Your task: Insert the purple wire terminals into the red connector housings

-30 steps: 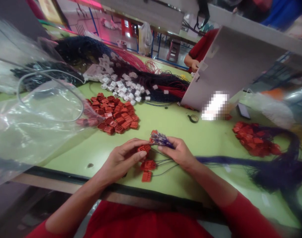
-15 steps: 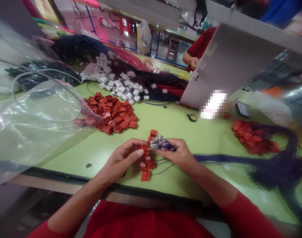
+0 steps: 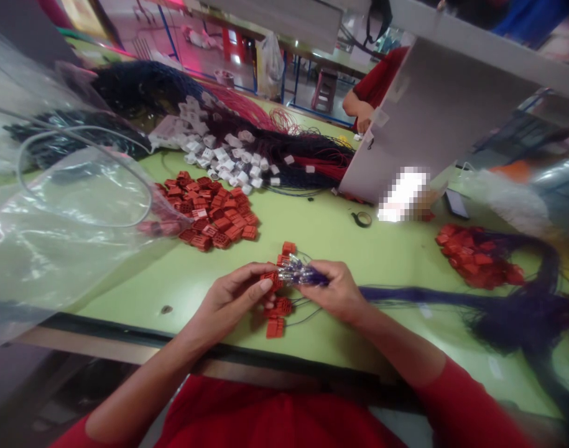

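Observation:
Between thumb and fingers, my left hand (image 3: 240, 292) grips a red connector housing (image 3: 271, 280). My right hand (image 3: 337, 289) is closed around a bundle of purple wires (image 3: 319, 277), whose silvery metal terminals (image 3: 291, 271) stick out to the left and meet the housing. Whether a terminal sits inside the housing I cannot tell. Other red housings with wires lie close by: one (image 3: 288, 247) beyond my fingers and one (image 3: 275, 327) nearer to me. The purple wires run off to the right across the green table (image 3: 209, 286).
A heap of loose red housings (image 3: 219, 214) lies at the left, beside a clear plastic bag (image 3: 74, 236). Behind it are white connectors (image 3: 228, 162) on dark wires. Black tape (image 3: 361, 219), a phone (image 3: 456, 204) and wired red housings (image 3: 475, 258) lie rightward. A co-worker's hand (image 3: 362, 117) shows behind a grey panel (image 3: 433, 118).
My right hand and the terminals have shifted slightly left, closer to the red housing in my left hand. The co-worker's hand has moved a little. The rest looks the same.

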Demonstrator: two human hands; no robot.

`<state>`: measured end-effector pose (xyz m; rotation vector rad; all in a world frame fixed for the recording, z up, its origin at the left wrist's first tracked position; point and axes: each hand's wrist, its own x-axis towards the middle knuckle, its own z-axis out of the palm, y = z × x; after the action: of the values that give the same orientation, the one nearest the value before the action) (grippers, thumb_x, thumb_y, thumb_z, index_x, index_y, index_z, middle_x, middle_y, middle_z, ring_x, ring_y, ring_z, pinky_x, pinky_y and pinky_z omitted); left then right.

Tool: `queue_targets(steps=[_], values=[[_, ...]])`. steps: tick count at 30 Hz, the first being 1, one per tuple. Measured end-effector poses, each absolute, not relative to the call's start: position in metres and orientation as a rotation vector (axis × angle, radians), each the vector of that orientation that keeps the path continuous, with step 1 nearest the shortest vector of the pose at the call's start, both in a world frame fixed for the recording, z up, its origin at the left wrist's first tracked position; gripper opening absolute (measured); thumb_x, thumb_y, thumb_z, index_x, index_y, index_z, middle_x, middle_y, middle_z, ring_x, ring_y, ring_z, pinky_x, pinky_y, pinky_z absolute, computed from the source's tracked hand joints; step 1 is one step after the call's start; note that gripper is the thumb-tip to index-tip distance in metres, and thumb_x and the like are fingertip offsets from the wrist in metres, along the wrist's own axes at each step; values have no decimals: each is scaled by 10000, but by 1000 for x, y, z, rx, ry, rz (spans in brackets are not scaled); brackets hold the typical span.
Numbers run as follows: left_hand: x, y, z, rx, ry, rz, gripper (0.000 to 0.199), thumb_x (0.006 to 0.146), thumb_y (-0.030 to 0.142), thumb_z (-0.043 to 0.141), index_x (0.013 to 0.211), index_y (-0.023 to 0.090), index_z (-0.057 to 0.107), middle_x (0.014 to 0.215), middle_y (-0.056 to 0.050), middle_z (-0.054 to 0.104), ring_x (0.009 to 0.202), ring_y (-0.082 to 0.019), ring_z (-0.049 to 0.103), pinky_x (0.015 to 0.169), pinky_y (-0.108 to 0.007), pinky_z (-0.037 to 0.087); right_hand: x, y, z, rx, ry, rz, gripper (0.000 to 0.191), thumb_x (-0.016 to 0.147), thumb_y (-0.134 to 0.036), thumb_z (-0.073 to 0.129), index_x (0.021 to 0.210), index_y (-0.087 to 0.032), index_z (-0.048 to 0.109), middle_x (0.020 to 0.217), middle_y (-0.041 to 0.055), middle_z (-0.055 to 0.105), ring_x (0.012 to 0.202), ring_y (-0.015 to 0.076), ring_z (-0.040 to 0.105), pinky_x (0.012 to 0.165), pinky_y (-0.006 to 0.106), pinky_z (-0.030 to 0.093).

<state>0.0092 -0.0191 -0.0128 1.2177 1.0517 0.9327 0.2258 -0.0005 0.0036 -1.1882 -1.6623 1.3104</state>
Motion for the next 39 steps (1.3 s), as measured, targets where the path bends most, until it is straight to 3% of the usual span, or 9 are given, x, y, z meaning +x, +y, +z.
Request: queue_targets(steps=[5,11,14,17,21,24,30,34,39], values=[[19,-19,-13,1403,1014,964,266,885,393,689,1041,191,762,1047,-86,715,955,-227,686,866,-323,579,226,-1,5,-1179,-1663,1331,109,725,-261,668,676,-164,665,582,-41,483,546,91,388,490,221,336],[20,-20,-22,1471,978,899,257,930,371,640,1052,172,745,1002,-88,702,870,-203,673,788,-298,570,226,-2,-2,-1185,-1670,1416,96,747,-249,700,731,-155,702,621,-32,545,580,101,452,535,224,389],[14,-19,-24,1491,1022,857,299,942,408,621,1084,169,731,983,-87,681,801,-187,665,721,-287,559,226,4,-6,-1168,-1629,1401,180,781,-323,737,821,-147,745,740,3,625,679,130,540,633,251,458],[2,-9,-24,1620,1122,824,300,949,424,606,1092,189,725,972,-80,700,816,-191,670,755,-298,544,228,11,-8,-1178,-1545,1302,220,795,-364,764,844,-150,755,817,25,654,752,147,574,709,275,474],[-17,24,-27,2006,1401,945,337,935,394,584,1177,190,700,1117,-127,703,912,-251,662,820,-376,532,231,14,-5,-1222,-1409,1457,296,814,-440,767,813,-147,724,665,-9,624,576,94,493,565,238,410],[-30,56,-34,2358,1522,854,310,914,288,530,1114,180,741,1154,-148,696,1033,-308,633,931,-455,500,231,14,-2,-1183,-1382,1586,321,829,-466,750,815,-151,687,698,9,676,542,75,493,525,221,400],[-37,94,-45,2576,1520,658,339,885,296,551,1133,184,753,1031,-132,688,982,-305,629,851,-422,539,231,15,-5,-1171,-1397,1646,356,848,-508,721,828,-167,623,742,18,702,551,71,535,533,211,434],[-32,95,-40,2552,1460,714,282,865,300,578,1018,146,759,1041,-154,686,1006,-320,643,888,-460,539,234,16,-7,-1230,-1376,1628,351,813,-487,753,793,-173,598,655,-31,627,505,59,471,501,205,365],[-24,58,-19,2160,1261,916,255,866,310,625,1058,163,705,1045,-93,734,880,-218,696,814,-356,569,232,14,-6,-1243,-1354,1548,338,786,-464,771,783,-165,614,602,-49,550,525,69,422,508,225,287]])
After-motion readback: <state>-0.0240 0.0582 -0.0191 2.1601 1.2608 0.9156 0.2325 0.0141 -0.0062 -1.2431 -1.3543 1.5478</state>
